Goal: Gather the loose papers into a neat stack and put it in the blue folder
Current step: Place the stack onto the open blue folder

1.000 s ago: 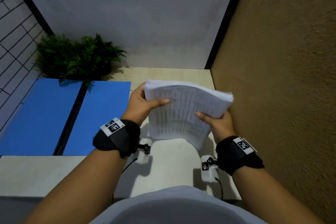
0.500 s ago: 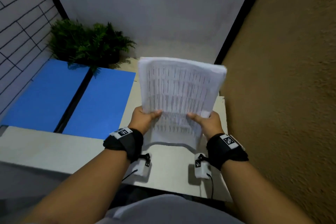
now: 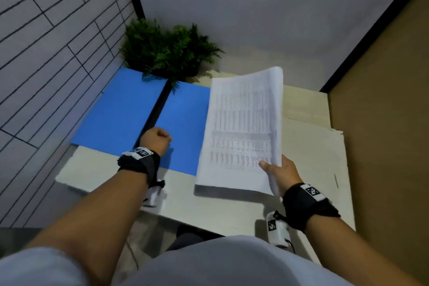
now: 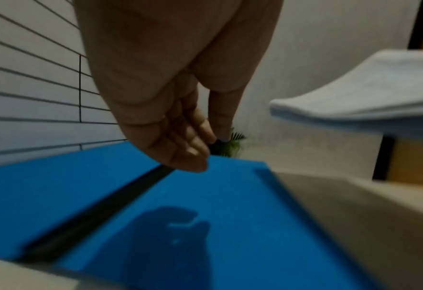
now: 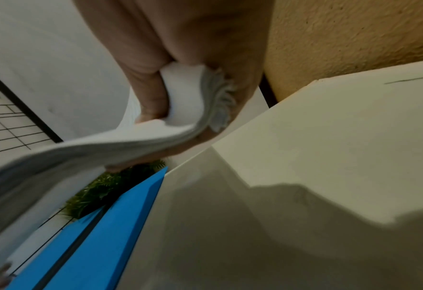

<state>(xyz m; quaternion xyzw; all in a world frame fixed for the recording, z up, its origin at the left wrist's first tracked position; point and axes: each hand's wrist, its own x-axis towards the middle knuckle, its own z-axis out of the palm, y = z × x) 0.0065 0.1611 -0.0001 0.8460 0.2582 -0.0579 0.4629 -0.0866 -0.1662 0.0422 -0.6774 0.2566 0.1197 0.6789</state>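
Where the head view shows the whole worktop (image 3: 308, 158), the folder (image 3: 116, 114) lies open at its left edge, both blue leaves bare, a fern (image 3: 167, 51) at the far left corner. Held above the worktop's middle, the stack (image 3: 243, 127) overlaps the folder's right leaf. Only the right wrist view shows the grip: right hand (image 3: 282, 173), thumb (image 5: 150, 94) on top, fingers beneath the stack's near right corner. Left hand (image 3: 155, 140), loosely curled and empty, hovers over the folder's spine.

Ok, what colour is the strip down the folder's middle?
Black, between the two blue halves of the folder; clearest in the head view.
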